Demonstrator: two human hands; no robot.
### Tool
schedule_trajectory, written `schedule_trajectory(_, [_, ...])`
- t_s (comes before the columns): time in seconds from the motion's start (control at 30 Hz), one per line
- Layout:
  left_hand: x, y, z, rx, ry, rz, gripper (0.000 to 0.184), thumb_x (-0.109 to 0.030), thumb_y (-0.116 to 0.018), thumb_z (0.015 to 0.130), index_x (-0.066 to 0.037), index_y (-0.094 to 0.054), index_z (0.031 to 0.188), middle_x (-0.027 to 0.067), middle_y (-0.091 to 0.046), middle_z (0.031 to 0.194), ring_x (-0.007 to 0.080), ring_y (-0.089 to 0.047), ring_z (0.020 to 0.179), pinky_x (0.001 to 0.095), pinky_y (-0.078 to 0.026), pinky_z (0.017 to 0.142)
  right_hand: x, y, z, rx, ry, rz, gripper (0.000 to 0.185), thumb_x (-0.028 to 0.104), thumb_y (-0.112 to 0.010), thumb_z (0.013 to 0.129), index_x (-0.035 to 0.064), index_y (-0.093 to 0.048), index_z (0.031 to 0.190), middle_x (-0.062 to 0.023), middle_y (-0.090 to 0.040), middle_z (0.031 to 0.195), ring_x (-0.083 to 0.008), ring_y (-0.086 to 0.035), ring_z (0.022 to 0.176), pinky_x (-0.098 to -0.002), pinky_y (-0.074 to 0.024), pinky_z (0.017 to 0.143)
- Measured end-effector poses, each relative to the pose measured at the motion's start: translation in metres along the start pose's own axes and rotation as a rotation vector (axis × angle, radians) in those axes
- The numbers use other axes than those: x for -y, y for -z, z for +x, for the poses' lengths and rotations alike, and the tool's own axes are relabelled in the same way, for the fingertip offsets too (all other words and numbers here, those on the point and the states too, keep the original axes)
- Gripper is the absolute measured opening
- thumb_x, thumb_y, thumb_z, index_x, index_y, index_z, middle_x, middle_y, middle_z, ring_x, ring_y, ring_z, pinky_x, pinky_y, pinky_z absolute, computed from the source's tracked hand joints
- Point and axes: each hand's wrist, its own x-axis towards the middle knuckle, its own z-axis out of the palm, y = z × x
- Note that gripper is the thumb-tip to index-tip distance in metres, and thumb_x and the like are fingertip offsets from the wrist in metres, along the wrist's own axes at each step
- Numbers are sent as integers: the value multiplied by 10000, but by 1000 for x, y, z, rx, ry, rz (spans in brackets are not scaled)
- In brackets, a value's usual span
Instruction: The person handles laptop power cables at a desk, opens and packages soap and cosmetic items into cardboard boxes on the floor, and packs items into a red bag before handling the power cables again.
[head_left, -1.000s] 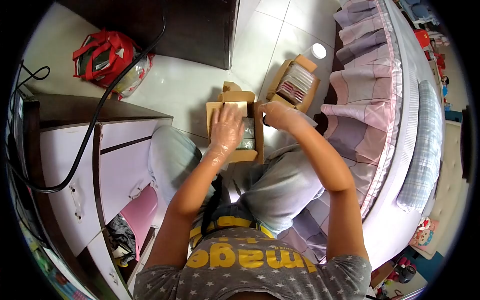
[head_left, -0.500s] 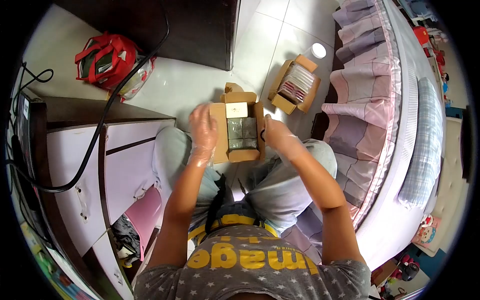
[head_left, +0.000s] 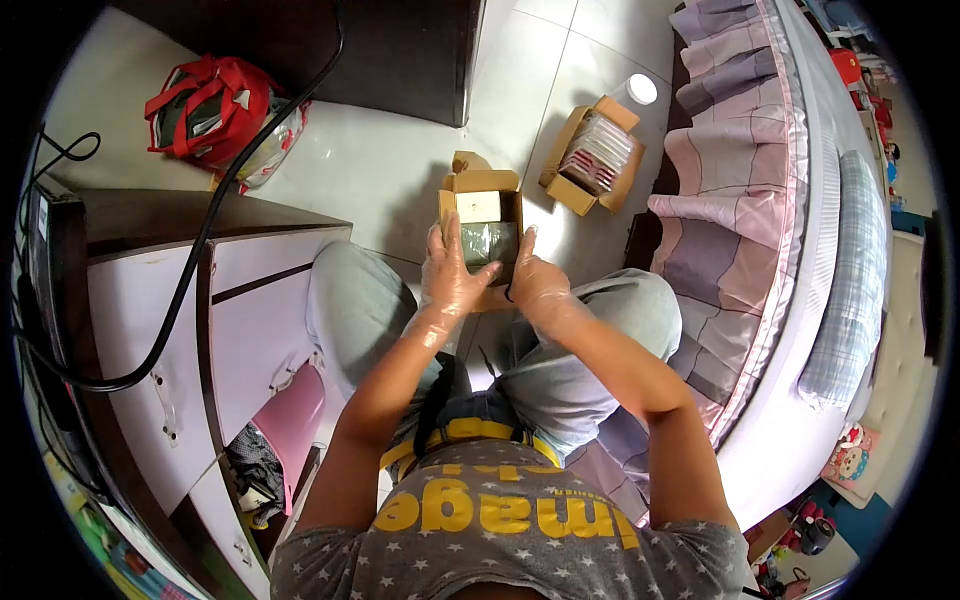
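Note:
Between my knees stands an open cardboard box (head_left: 480,181) with its far flap up. Inside it lie a cream-coloured box (head_left: 478,207) at the far end and clear-wrapped greenish packets (head_left: 488,243) nearer me. My left hand (head_left: 452,275), in a clear plastic glove, is on the box's left side, fingers along the wall and thumb over the near part. My right hand (head_left: 540,283), gloved too, holds the right side near the front corner. The hands hide part of the near end.
Another open carton (head_left: 571,195) with stacked packs (head_left: 597,155) sits to the right, beside a white-lidded container (head_left: 641,89). A bed with a frilled skirt (head_left: 700,180) borders the right. Drawers (head_left: 270,265), a red bag (head_left: 205,110) and a black cable (head_left: 205,225) are left.
The box's left flap, folded outward before, no longer lies out to the left. My left hand has moved right onto the box, which has shifted slightly away from me.

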Motion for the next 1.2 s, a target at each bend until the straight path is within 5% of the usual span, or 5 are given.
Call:
schedule_trajectory(0.43, [-13,-2,-1,12,-119,230,851,-120,-683,714,-36,-209,1415,286,-275,1362,435,-404,1165,499,-379,955,16,-32,21,-231,7,-18,830,161,-558,844,-74,-6,1418,-152,-644,948,-263,-663,786,-347,-542,682])
schedule_trajectory(0.5, [-18,13,24,38,235,38,824,-169,-665,743,-11,-210,1411,284,-312,1351,411,-384,1198,513,-335,988,13,-33,21,-178,-26,-18,791,160,-524,839,-49,-36,1426,-190,-634,1002,-305,-655,835,-398,-527,703])
schedule_trajectory(0.67, [-14,19,87,-61,-72,450,679,-162,-636,779,-14,-326,1365,151,-381,1384,291,-306,1323,563,-156,1087,-1,-40,25,-202,-69,105,785,153,-525,833,-53,-48,1423,-189,-632,999,-325,-648,817,-407,-520,717])
schedule_trajectory(0.87, [4,-14,77,6,-357,463,324,-72,-533,806,-66,-557,1130,90,-610,1077,268,-530,1119,472,-282,1064,1,-44,13,-294,-134,284,720,152,-506,853,-45,-102,1415,-212,-637,955,-385,-625,817,-450,-493,750])
schedule_trajectory(1.2, [27,-24,63,51,-349,322,278,-65,-563,760,-61,-579,1038,106,-565,1135,282,-523,1106,395,-415,942,-16,-63,16,-452,-148,474,418,219,-435,910,77,-442,1303,-232,-605,1037,-400,-597,907,-464,-472,791])
